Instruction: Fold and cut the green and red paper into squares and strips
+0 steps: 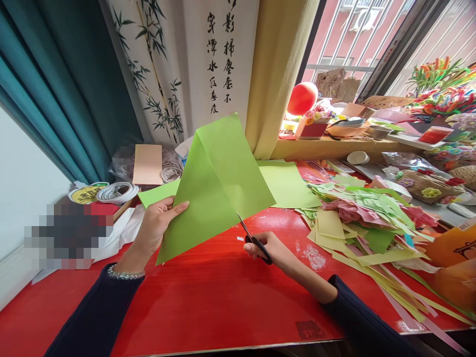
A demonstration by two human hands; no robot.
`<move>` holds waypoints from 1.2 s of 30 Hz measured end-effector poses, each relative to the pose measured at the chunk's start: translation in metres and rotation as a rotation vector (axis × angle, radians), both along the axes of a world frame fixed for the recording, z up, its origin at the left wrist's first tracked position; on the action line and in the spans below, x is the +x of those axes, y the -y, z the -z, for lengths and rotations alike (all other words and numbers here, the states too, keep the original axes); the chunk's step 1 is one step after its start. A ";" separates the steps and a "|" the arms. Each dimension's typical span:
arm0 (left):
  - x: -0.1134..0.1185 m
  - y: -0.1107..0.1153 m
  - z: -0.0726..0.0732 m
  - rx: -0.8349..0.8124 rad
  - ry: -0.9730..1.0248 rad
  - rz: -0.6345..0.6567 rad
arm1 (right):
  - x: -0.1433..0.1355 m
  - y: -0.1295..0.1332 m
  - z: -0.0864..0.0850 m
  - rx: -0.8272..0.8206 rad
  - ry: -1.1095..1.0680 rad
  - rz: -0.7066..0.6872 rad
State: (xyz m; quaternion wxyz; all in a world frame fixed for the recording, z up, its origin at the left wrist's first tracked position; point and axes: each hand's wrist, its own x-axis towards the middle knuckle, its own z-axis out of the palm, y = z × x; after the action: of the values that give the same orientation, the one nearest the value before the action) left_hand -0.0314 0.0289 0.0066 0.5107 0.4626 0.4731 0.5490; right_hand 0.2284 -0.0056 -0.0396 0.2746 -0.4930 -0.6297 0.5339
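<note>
A large green sheet of paper [208,188] with a crease down its middle is held up above the red table [208,307]. My left hand [158,223] pinches its left edge between thumb and fingers. My right hand [266,248] is closed round the black handles of the scissors [243,225], below the sheet. The scissor tips touch or nearly touch the sheet's lower edge near the crease; whether the blades are apart is too small to tell.
Green sheets [288,186] lie behind the held paper. Paper strips and scraps [357,213] pile up on the right, beside orange objects [455,248]. Tape rolls [117,192] and a pink box [148,164] stand at the back left. A windowsill holds a red balloon [302,98].
</note>
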 end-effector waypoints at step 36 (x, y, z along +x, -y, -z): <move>0.008 0.005 0.005 -0.026 -0.173 0.022 | -0.006 0.007 0.001 -0.040 -0.098 0.109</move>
State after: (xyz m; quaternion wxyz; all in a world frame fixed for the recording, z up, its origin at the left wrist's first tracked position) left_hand -0.0234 0.0239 0.0012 0.4797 0.5069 0.5175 0.4951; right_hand 0.2228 -0.0130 -0.0407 0.3235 -0.5053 -0.5769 0.5543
